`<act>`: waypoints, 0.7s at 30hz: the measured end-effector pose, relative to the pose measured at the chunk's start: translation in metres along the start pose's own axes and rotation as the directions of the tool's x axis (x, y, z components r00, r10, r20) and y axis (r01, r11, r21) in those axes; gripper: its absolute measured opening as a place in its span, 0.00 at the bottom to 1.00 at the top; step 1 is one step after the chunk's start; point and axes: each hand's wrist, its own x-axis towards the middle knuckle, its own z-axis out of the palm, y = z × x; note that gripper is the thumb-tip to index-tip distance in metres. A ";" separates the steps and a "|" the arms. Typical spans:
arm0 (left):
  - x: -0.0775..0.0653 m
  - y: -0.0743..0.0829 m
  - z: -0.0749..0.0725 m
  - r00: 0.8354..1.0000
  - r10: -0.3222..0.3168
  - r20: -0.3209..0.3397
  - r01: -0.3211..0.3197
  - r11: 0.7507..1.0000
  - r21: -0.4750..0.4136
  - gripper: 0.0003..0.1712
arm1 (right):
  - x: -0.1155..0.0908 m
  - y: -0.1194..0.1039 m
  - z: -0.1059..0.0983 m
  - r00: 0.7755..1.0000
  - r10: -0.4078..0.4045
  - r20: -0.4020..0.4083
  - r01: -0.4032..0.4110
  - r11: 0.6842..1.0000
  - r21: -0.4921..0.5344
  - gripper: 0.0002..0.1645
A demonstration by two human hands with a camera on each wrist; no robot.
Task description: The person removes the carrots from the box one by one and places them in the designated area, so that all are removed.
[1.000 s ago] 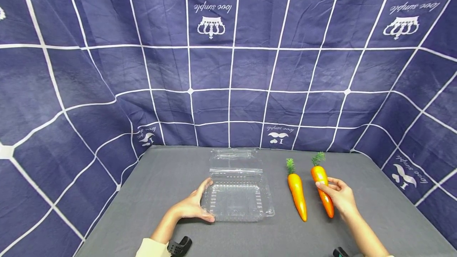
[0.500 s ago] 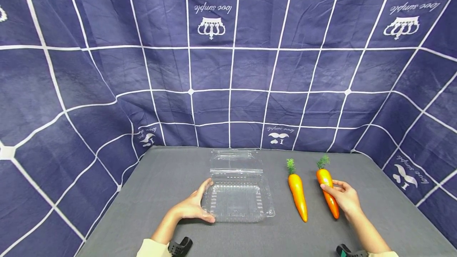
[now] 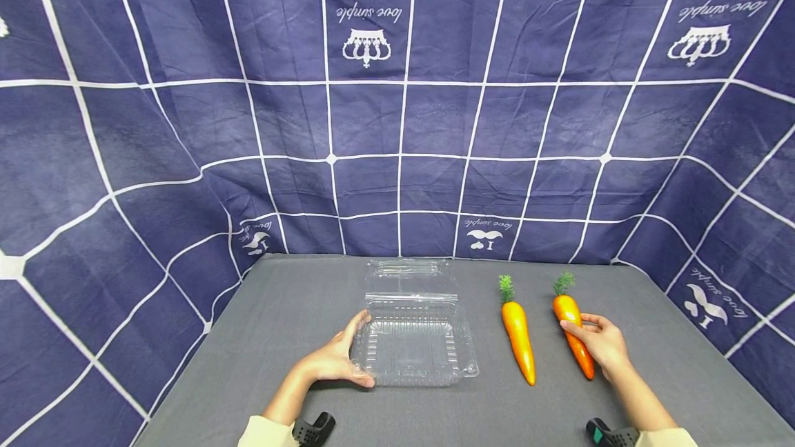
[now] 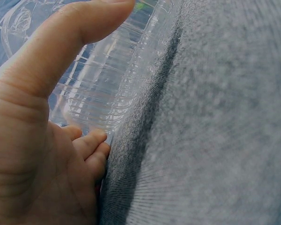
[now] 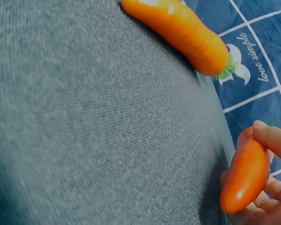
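An open clear plastic clamshell box sits on the grey table, its lid folded back toward the curtain. My left hand grips the box's left side, thumb at the near corner and fingers toward the far one. In the left wrist view, the thumb crosses in front of the box wall. Right of the box lies one orange carrot with a green tuft. Farther right, my right hand holds a second carrot between thumb and fingers. The right wrist view shows this carrot's tip close to the cloth.
Grey cloth covers the table. A blue curtain with white grid lines rises behind the table and along both sides. The first carrot lies between the box and my right hand.
My right hand has moved a little to the right with the carrot, widening the space between the two carrots. The left hand and the box have stayed in place.
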 end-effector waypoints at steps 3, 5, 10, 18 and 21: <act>-0.001 0.001 0.000 1.000 0.021 0.000 -0.021 0.999 0.027 0.74 | 0.001 0.000 0.000 1.000 0.001 0.000 -0.001 1.000 -0.023 0.42; -0.001 0.001 0.000 1.000 0.030 -0.003 -0.029 0.999 0.028 0.74 | 0.002 0.000 0.000 1.000 -0.002 0.003 0.002 0.999 -0.044 0.43; -0.001 -0.001 0.000 1.000 0.010 -0.010 -0.010 1.000 -0.005 0.74 | 0.004 -0.002 0.001 1.000 -0.020 0.005 0.020 0.993 -0.115 0.43; 0.000 -0.001 0.001 1.000 0.008 -0.012 -0.008 1.000 0.006 0.74 | 0.004 -0.006 0.003 0.999 -0.032 0.001 0.032 0.979 -0.202 0.43; 0.001 -0.001 0.000 1.000 -0.001 -0.009 0.001 1.000 0.005 0.74 | 0.003 -0.006 0.003 1.000 -0.028 -0.014 0.024 0.972 -0.234 0.43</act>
